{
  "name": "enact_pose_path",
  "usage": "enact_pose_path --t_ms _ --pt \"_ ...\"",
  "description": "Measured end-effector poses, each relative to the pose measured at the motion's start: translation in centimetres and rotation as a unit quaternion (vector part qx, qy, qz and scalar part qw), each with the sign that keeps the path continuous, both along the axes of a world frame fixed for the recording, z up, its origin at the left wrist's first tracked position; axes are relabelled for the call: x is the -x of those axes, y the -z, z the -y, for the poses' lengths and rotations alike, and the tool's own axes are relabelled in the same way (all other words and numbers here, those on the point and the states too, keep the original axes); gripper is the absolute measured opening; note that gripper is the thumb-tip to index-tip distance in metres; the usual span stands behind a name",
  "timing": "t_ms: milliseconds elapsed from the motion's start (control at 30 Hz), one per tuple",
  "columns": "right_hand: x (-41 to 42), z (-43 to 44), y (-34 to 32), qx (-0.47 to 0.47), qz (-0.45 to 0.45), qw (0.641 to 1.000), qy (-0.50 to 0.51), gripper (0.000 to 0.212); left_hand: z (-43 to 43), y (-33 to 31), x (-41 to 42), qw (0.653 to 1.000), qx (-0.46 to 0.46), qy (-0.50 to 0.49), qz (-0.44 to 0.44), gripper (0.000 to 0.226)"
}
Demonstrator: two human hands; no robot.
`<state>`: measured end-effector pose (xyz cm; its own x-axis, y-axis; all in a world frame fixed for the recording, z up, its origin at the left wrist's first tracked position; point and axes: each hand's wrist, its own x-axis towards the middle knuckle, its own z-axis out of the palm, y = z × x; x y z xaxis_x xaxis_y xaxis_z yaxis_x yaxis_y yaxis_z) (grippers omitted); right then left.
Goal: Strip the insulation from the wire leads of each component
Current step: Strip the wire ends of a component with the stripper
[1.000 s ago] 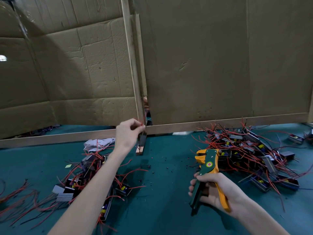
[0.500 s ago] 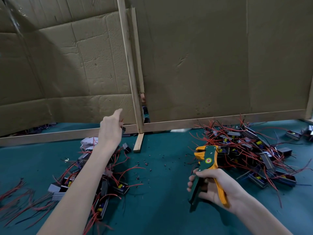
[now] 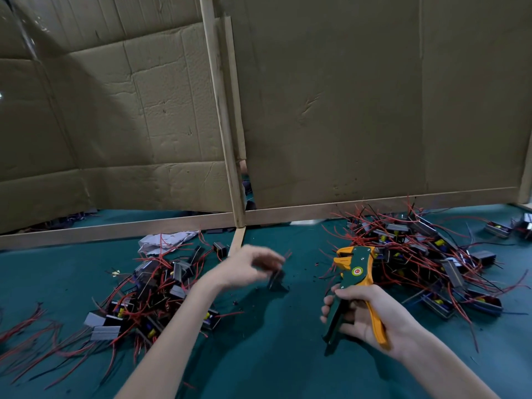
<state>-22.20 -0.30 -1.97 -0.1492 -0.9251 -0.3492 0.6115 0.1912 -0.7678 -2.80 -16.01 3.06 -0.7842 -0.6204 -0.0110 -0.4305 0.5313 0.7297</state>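
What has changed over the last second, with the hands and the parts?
The left hand let go of the part it held up by the wooden post, then swung down and right to a dark component mid-table; blur hides whether it grips it. The right hand kept holding the wire stripper in place.

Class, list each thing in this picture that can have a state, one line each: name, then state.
left hand: blurred, fingers curled; grip unclear.
component: at the left hand's fingertips, red leads pointing up.
right hand: holds the wire stripper.
wire stripper: upright, handles spread, not squeezed.
left pile: loose heap, leads tangled.
right pile: loose heap, leads tangled.
paper: crumpled.
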Motion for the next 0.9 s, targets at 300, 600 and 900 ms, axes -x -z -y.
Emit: enact_pose_path --t_ms 300,600,900 --pt "0.1 0.1 0.0 -0.003 0.005 1.0 0.005 0.015 0.9 -0.5 -1.0 0.981 -0.18 -0.074 -0.012 0.041" --pt "-0.1 -0.1 -0.1 -0.006 0.011 1.0 0.006 0.015 0.0 3.1 1.6 0.993 0.087 0.05 0.057 0.025" --pt "-0.6 -0.4 -0.5 0.012 0.0 1.0 0.003 0.012 -0.9 5.4 3.3 0.988 0.055 -0.074 -0.121 0.014"
